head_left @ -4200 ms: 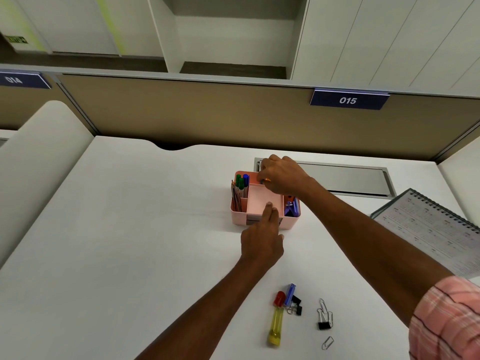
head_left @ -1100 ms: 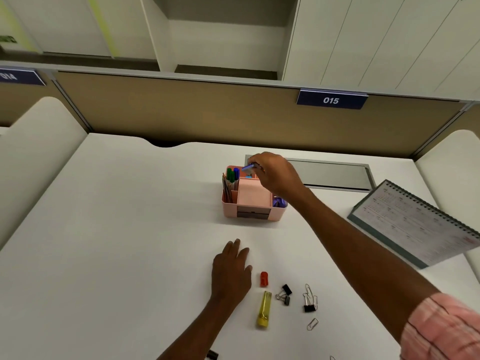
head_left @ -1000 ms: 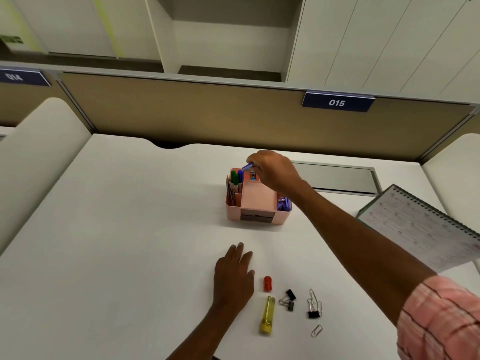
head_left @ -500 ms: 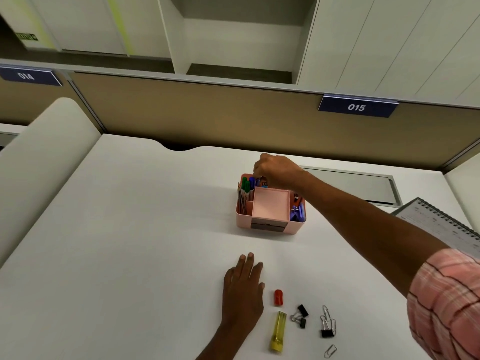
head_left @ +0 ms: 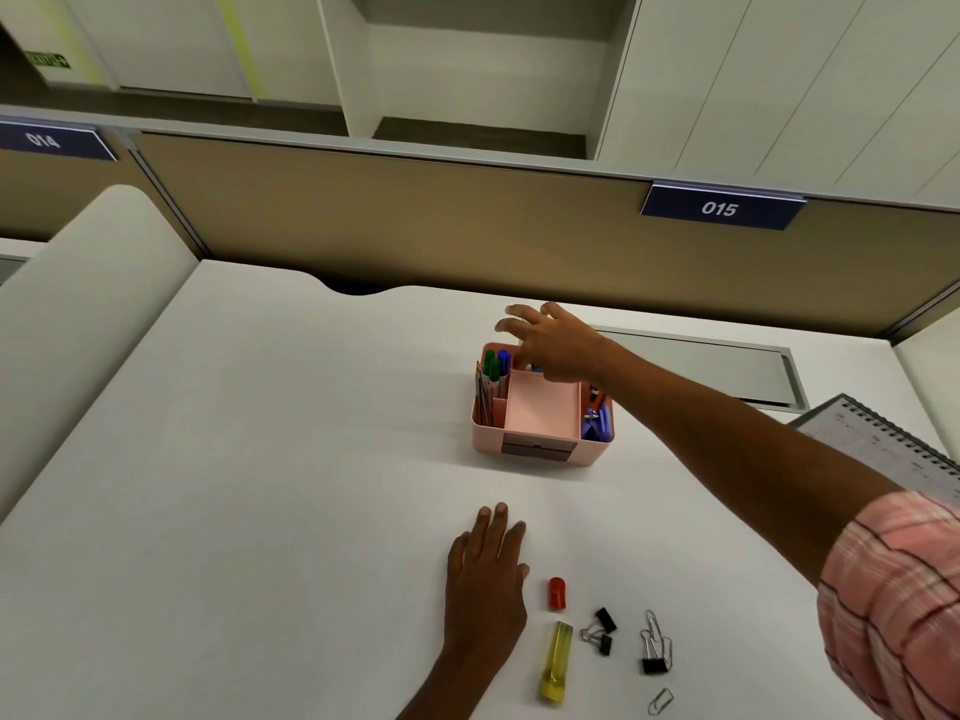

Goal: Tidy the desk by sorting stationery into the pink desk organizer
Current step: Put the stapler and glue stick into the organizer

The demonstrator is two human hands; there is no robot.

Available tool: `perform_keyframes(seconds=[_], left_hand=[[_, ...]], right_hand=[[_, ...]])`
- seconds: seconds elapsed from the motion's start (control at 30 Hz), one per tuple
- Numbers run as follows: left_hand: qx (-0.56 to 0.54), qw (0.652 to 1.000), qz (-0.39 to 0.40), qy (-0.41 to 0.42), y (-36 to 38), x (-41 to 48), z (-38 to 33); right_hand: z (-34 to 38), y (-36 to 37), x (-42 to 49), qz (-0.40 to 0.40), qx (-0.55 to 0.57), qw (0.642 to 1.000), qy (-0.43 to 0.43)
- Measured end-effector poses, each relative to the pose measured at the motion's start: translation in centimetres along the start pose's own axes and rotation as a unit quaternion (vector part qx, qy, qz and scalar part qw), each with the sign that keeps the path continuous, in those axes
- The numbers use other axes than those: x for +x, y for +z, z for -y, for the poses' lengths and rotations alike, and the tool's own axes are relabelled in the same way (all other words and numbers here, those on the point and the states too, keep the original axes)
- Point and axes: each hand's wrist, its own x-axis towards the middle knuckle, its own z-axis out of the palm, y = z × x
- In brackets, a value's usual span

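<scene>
The pink desk organizer (head_left: 485, 441) stands on the white worktop (head_left: 260, 459), toward its far edge and about midway along. Green and blue pens (head_left: 496, 366) stand upright in its far left compartment, blue items (head_left: 597, 423) fill its right one, and the middle one looks bare.

The right grip (head_left: 558, 345) hovers over the organizer's far rim with fingers spread and straight, holding nothing that shows. The left grip (head_left: 485, 579) lies flat on the worktop with fingers straight, just beside a red cap (head_left: 557, 593).

The unsorted stationery lies near the worktop's near edge, right of the left grip:
- The red cap, with a yellow marker barrel (head_left: 556, 662) below it.
- Two small black binder clips (head_left: 600, 631).
- A larger black binder clip (head_left: 654, 659).
- A loose paper clip (head_left: 660, 701).

A spiral-bound calendar (head_left: 883, 449) sits at the right edge.

All of it should be light and stiff. The barrel is smooth and round, so it is likely to roll; take it across the middle and cap it before it goes in. The cap is small and could skid away under a careless pinch. The binder clips are best pinched on the black body, because the wire handles swing. The paper clip lies flat and thin, so it will probably need sliding or a fingernail under it.
</scene>
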Motion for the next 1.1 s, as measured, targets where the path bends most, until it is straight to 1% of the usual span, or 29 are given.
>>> perform_keyframes(seconds=[0.2,0.3,0.53,0.73,0.83,0.9,1.1], left_hand=[[0.002,1.0,-0.001,0.002,0.2,0.0,0.1],[0.001,1.0,-0.003,0.004,0.1,0.0,0.2],[0.006,1.0,0.003,0.002,0.3,0.0,0.5],[-0.002,1.0,0.002,0.003,0.2,0.2,0.5],[-0.014,1.0,0.006,0.008,-0.3,0.3,0.5],[-0.022,1.0,0.012,0.011,-0.9,0.3,0.5],[-0.031,0.998,0.049,0.018,-2.2,0.4,0.6]], right_hand=[[-0.1,1.5,0.4,0.048,0.004,0.998,0.032],[-0.1,1.8,0.5,0.051,0.015,0.998,0.044],[-0.1,0.9,-0.2,0.048,0.051,0.997,0.04],[-0.1,-0.6,-1.7,-0.001,0.108,0.992,0.065],[0.3,-1.4,-2.9,-0.052,0.127,0.987,0.088],[0.7,-1.8,-3.7,-0.082,0.14,0.981,0.103],[3.0,-2.3,-7.6,-0.14,0.174,0.963,0.149]])
